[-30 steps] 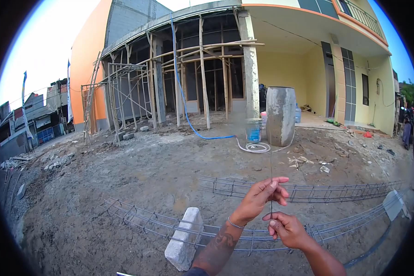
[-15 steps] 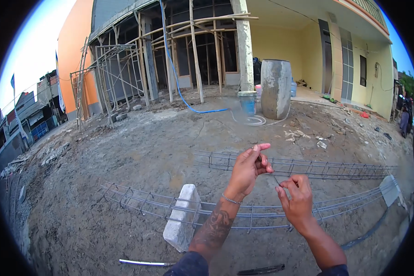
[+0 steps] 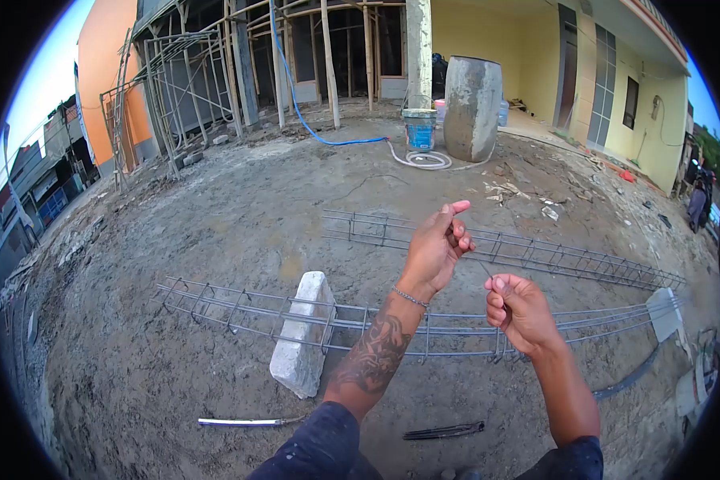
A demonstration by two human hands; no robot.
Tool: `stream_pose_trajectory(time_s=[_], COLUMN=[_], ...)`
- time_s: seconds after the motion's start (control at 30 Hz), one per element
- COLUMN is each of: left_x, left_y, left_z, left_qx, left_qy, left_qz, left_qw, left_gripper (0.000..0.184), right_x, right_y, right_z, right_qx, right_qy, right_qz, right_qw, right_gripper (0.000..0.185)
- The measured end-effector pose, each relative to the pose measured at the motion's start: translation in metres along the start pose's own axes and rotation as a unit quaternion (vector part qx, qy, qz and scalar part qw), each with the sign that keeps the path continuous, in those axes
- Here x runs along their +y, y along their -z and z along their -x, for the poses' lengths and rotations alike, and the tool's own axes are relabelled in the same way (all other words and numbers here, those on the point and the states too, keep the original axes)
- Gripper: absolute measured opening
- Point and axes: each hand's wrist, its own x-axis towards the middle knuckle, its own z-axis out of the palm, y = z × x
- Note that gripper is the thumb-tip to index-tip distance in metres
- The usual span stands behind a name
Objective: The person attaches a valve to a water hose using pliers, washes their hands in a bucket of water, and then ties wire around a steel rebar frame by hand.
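A thin dark wire (image 3: 487, 271) slants between my hands, above the nearer rebar cage (image 3: 448, 327). My right hand (image 3: 524, 312) pinches its lower end between thumb and fingers. My left hand (image 3: 438, 252) is up and to the left of it, index finger stretched out and the other fingers curled by the wire's upper end. Its exact grip on the wire is partly hidden. The near cage rests across a pale block (image 3: 299, 340) on the left and a pale slab (image 3: 664, 315) on the right. My left forearm passes in front of the cage.
A second rebar cage (image 3: 536, 260) lies farther back. On the ground in front are a black bundle of thin rods or wires (image 3: 443, 431) and a white-and-purple strip (image 3: 240, 422). Beyond stand a bucket (image 3: 420, 133), a grey drum (image 3: 472, 108) and bamboo scaffolding (image 3: 330, 64).
The view has tipped downward, so the cages and block sit higher. My right hand has turned, its curled fingers now showing, and is slightly lower relative to my left. The left keeps its pose.
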Motion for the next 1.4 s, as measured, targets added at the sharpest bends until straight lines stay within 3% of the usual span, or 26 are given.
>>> stream_pose_trajectory(time_s=[0.1,0.23,0.3,0.33,0.4,0.43,0.5,0.53,0.6,0.67,0.77,0.8,0.93,1.07,1.13,1.17,1.2,1.23,1.27,1.3,1.33,1.37,1.4], left_x=[-0.002,0.002,0.004,0.001,-0.007,-0.008,-0.010,-0.007,-0.007,-0.016,-0.019,-0.021,-0.024,-0.018,-0.019,-0.021,-0.023,-0.022,-0.025,-0.031,-0.040,-0.050,-0.058], left_y=[0.004,0.000,-0.005,0.002,0.020,0.027,0.038,0.021,-0.001,0.013,0.003,0.003,-0.003,0.019,0.048,0.061,0.067,0.056,0.041,0.029,0.027,0.025,0.018], left_z=[-0.002,-0.002,-0.003,-0.005,-0.011,-0.013,-0.015,-0.010,-0.005,-0.009,-0.007,-0.007,-0.007,-0.022,-0.034,-0.038,-0.039,-0.035,-0.033,-0.031,-0.032,-0.033,-0.032], left_qx=[-0.034,0.004,0.148,0.149,0.195,0.195,0.095,0.134,0.172,0.073,0.057,0.038,-0.015,0.099,0.129,0.096,0.064,0.061,0.099,0.139,0.119,0.118,0.122], left_qy=[0.012,0.047,0.075,0.076,0.003,0.005,0.053,0.054,0.051,0.054,0.043,0.040,0.053,0.085,0.094,0.098,0.104,0.097,0.067,0.039,0.027,0.023,-0.001], left_qz=[0.034,-0.006,0.030,0.031,0.088,0.089,0.143,0.151,0.109,0.131,0.125,0.128,0.137,0.213,0.270,0.320,0.372,0.377,0.362,0.345,0.330,0.331,0.306], left_qw=[0.999,0.999,0.986,0.986,0.977,0.977,0.984,0.978,0.978,0.987,0.990,0.990,0.989,0.968,0.950,0.937,0.920,0.919,0.924,0.927,0.936,0.936,0.944], left_gripper=[0.034,0.036,0.036,0.036,0.036,0.036,0.035,0.035,0.036,0.036,0.037,0.036,0.035,0.033,0.033,0.033,0.033,0.033,0.032,0.031,0.032,0.032,0.033], right_x=[0.005,0.009,0.017,0.017,0.017,0.017,0.016,0.017,0.013,0.005,0.013,0.010,0.033,0.052,0.038,0.028,0.017,0.008,-0.002,-0.012,-0.021,-0.028,-0.035], right_y=[0.006,0.009,0.017,0.017,0.017,0.018,0.020,0.019,0.012,0.010,0.016,0.002,0.002,-0.012,-0.028,-0.033,-0.038,-0.042,-0.043,-0.043,-0.044,-0.046,-0.049], right_z=[-0.002,-0.002,-0.006,-0.004,-0.001,-0.001,-0.002,-0.001,-0.004,-0.007,-0.016,-0.010,-0.012,0.004,0.018,0.021,0.025,0.028,0.028,0.025,0.021,0.017,0.013], right_qx=[-0.065,-0.072,-0.053,-0.052,-0.112,-0.110,-0.194,-0.182,-0.218,-0.205,-0.224,-0.134,-0.195,-0.310,-0.359,-0.364,-0.356,-0.345,-0.346,-0.303,-0.251,-0.255,-0.173], right_qy=[-0.041,-0.019,0.079,0.078,0.031,0.030,-0.057,-0.067,-0.070,-0.107,-0.155,-0.198,-0.236,-0.220,-0.150,-0.152,-0.079,-0.006,-0.012,0.150,0.308,0.306,0.423], right_qz=[-0.119,-0.092,0.125,0.126,0.262,0.262,0.276,0.270,0.146,0.020,-0.091,-0.079,-0.142,-0.272,-0.295,-0.288,-0.296,-0.303,-0.297,-0.216,-0.129,-0.127,-0.082], right_qw=[0.990,0.993,0.988,0.988,0.958,0.958,0.940,0.943,0.962,0.973,0.958,0.968,0.941,0.884,0.873,0.873,0.883,0.888,0.890,0.916,0.909,0.908,0.886], right_gripper=[0.017,0.016,0.015,0.015,0.017,0.017,0.019,0.019,0.023,0.027,0.029,0.026,0.032,0.037,0.041,0.041,0.041,0.042,0.042,0.040,0.039,0.039,0.035])
